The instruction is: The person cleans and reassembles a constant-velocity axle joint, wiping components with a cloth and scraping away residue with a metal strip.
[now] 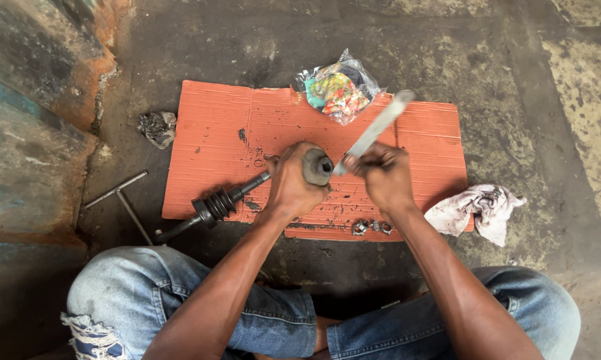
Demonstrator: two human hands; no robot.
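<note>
Seated on the concrete floor [447,60], knees in torn blue jeans [180,293] at the near edge. Left hand [290,183] wrapped tight around the joint end [317,167] of a drive shaft [247,190], fingers closed on it, holding it just above the orange cardboard sheet [207,147]. Shaft running down to the near left, ribbed black rubber boot [214,205] partway along, tip resting past the cardboard's left edge. Right hand [384,175] clenched around a flat grey metal bar [377,127], its lower tip against the joint's open face, upper end angled far right. Crinkled plastic packet [338,87] at the cardboard's far edge. Small metal clips [372,227] near its near edge. White rag [477,210] to the right. T-handle wrench [124,200] and dark crumpled rag [157,127] on the left
</note>
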